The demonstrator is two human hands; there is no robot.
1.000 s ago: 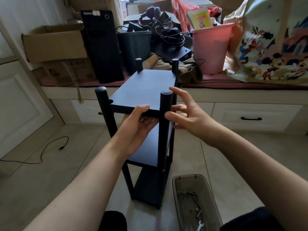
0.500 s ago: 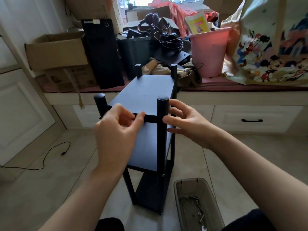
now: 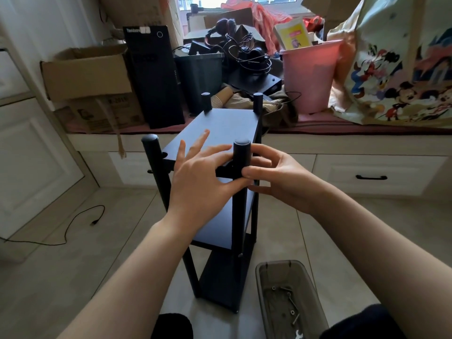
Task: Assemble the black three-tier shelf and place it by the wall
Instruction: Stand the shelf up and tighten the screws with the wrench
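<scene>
A brown cardboard box (image 3: 85, 72) sits far left on the window bench. The black three-tier shelf with round posts (image 3: 220, 133) stands upright on the tiled floor, just before the bench. The left hand (image 3: 203, 177) lies over the top board's near edge, fingers spread, thumb against the near right post (image 3: 241, 167). The right hand (image 3: 276, 177) curls its fingers round that post. A grey plastic tray holding screws (image 3: 291, 304) lies at lower right.
</scene>
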